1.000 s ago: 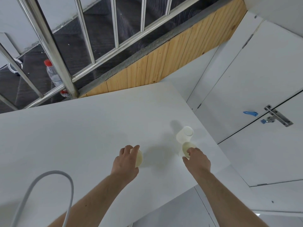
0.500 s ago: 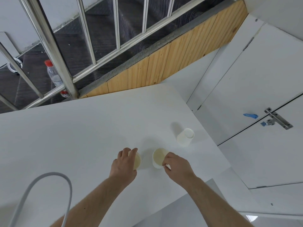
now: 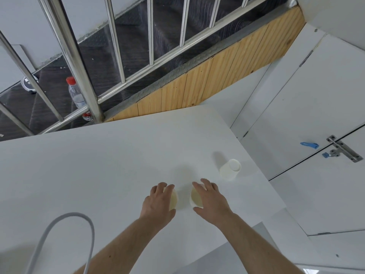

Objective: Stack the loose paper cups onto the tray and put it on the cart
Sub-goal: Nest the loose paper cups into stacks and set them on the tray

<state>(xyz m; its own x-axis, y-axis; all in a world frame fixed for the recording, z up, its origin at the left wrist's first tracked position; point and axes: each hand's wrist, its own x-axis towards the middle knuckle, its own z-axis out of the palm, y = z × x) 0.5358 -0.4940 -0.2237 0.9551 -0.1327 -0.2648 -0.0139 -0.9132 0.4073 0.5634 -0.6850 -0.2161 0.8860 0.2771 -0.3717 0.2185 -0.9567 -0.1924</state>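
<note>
Both hands on paper cups, near right part of white table.

Left hand (image 3: 158,202) curled over left cup (image 3: 173,198), fingers wrapped on rim, smooth cream interior showing. Right hand (image 3: 211,198) gripping right cup (image 3: 195,198) from its right side, fingers bent over rim, thumb at near wall; round mouth open upward. Cups side by side, slight gap between, not nested. Third cup (image 3: 230,169) white, tapered, inverted, flat base up, apart from hands, close to table's right edge. Table (image 3: 88,165) matte white, smooth. Grey rubbery cable (image 3: 65,220) looping over near-left part. Past far edge: shiny steel railing (image 3: 83,76), clear plastic bottle (image 3: 77,93) with red cap, ribbed pine panel (image 3: 217,76).
</note>
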